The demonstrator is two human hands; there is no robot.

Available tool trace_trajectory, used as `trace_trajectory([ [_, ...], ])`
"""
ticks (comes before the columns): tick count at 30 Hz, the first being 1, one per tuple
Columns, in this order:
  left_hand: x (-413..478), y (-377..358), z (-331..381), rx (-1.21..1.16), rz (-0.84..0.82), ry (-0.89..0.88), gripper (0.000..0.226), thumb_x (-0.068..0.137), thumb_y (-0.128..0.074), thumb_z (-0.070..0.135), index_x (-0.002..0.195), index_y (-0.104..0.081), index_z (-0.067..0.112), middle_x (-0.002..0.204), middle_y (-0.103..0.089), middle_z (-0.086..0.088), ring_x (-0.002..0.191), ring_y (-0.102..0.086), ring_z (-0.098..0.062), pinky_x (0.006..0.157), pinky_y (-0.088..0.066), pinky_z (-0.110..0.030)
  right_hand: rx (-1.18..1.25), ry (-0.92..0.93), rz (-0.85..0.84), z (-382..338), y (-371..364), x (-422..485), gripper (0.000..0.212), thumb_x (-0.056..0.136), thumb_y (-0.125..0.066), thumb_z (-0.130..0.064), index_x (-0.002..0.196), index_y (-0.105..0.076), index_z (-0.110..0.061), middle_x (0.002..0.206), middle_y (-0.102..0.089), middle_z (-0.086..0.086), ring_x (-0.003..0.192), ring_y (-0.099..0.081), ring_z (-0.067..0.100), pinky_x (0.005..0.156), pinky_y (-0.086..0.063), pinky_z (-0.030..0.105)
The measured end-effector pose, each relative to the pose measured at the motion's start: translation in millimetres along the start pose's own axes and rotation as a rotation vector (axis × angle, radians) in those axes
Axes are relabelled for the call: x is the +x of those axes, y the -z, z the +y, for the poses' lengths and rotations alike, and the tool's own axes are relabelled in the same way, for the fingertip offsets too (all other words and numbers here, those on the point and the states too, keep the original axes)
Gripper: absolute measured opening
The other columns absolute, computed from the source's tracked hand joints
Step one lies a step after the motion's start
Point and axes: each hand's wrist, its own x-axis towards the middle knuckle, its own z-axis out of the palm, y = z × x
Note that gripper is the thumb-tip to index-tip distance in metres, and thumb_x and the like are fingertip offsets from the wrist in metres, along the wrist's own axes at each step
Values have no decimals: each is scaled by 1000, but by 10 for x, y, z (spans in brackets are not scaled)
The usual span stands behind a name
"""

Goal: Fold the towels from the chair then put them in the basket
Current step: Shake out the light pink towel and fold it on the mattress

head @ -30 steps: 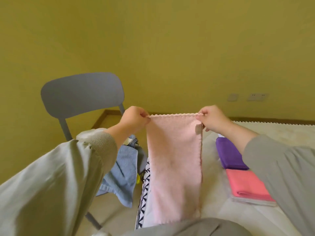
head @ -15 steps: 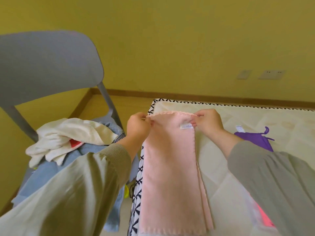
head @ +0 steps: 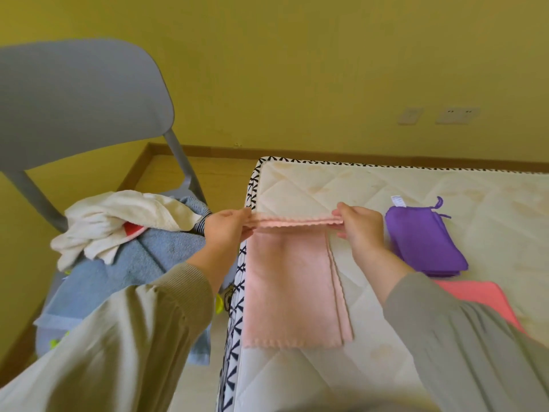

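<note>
A light pink towel (head: 289,286) lies lengthwise on the mattress (head: 341,188) near its left edge. My left hand (head: 228,226) pinches the towel's far left corner and my right hand (head: 361,226) pinches its far right corner; the far edge is lifted off the mattress and drawn toward me. A grey chair (head: 80,102) stands at the left, heaped with a blue towel (head: 142,263) and a white towel (head: 118,221). No basket is in view.
A folded purple towel (head: 421,239) and a folded coral towel (head: 475,295) lie on the mattress to the right of my right hand. The yellow wall with sockets (head: 457,114) stands behind. A strip of floor separates chair and mattress.
The pink towel came down from hanging in the air onto the mattress. Both hands now lift its far edge and bring it back toward me.
</note>
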Motion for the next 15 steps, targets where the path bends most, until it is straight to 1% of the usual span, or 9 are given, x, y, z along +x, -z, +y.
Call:
trace_trajectory([
  [2, -203, 66, -91, -30, -57, 15, 10, 84, -65, -2, 77, -64, 5, 76, -65, -12, 70, -65, -22, 56, -55, -21, 41, -28, 33, 100, 115, -229, 14, 81, -65, -6, 67, -66, -10, 64, -60, 2, 64, -59, 17, 50, -50, 22],
  [4, -417, 126, -175, -55, -104, 42, 16, 84, -60, -9, 83, -63, 7, 75, -63, -11, 68, -63, -20, 58, -56, -22, 85, -69, 18, 202, 222, -444, 22, 78, -64, 4, 65, -62, -14, 65, -59, 4, 59, -56, 16, 50, -48, 23],
  [6, -579, 175, -256, -45, -135, 54, 23, 86, -53, -11, 88, -63, 9, 69, -62, -10, 64, -61, -19, 59, -57, -23, 83, -118, -5, 325, 300, -590, 25, 78, -63, 9, 67, -59, -13, 66, -58, 7, 56, -54, 19, 50, -46, 26],
  [8, -738, 232, -349, 17, -158, 47, 29, 86, -45, -12, 88, -66, 8, 63, -58, -7, 60, -59, -18, 58, -55, -24, 9, -176, -41, 472, 396, -725, 25, 78, -61, 11, 70, -57, -12, 65, -57, 8, 55, -54, 21, 50, -45, 26],
  [10, -851, 281, -471, 113, -154, 24, 33, 85, -41, -11, 82, -68, 8, 61, -53, -6, 59, -55, -20, 53, -52, -24, -95, -253, -109, 591, 487, -820, 24, 78, -61, 11, 70, -57, -11, 62, -57, 8, 51, -55, 19, 46, -43, 23],
  [12, -925, 327, -622, 204, -136, 14, 36, 85, -40, -10, 74, -69, 9, 60, -48, -5, 56, -49, -20, 50, -46, -23, -194, -298, -178, 649, 546, -865, 24, 77, -62, 10, 66, -57, -10, 61, -57, 9, 49, -56, 19, 41, -41, 20],
  [13, -949, 344, -700, 252, -122, 16, 37, 84, -41, -9, 70, -69, 11, 58, -48, -5, 56, -46, -21, 52, -42, -24, -252, -287, -190, 666, 562, -874, 24, 75, -61, 10, 64, -58, -11, 60, -58, 9, 49, -56, 19, 42, -43, 20],
  [15, -974, 386, -846, 382, -90, 14, 38, 82, -44, -7, 64, -68, 15, 49, -49, -1, 55, -44, -21, 55, -36, -26, -398, -232, -190, 687, 574, -885, 22, 72, -59, 8, 60, -59, -11, 56, -58, 8, 51, -56, 22, 52, -48, 26],
])
